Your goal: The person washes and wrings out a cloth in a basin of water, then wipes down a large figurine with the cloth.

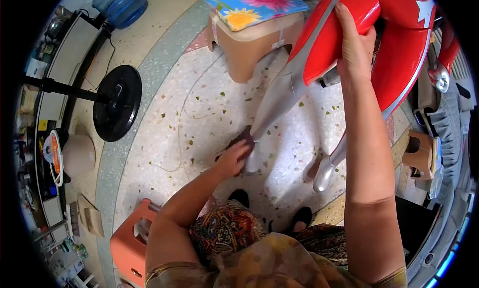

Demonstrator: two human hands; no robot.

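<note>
A large red and silver plastic vehicle body panel (394,43) stands tilted on the speckled floor, its silver tips pointing down. My right hand (355,43) grips the red edge of the panel near the top and holds it up. My left hand (234,155) reaches down low and presses a dark cloth (245,135) against the silver lower tip (272,113) of the panel. My two dark shoes (302,217) show below, past my patterned clothing.
A tan plastic stool (254,43) with a flowered cushion (254,6) stands behind the panel. An orange stool (130,243) is at my left. A fan's black round base (117,103), a blue water jug (121,4) and cluttered shelves line the left side.
</note>
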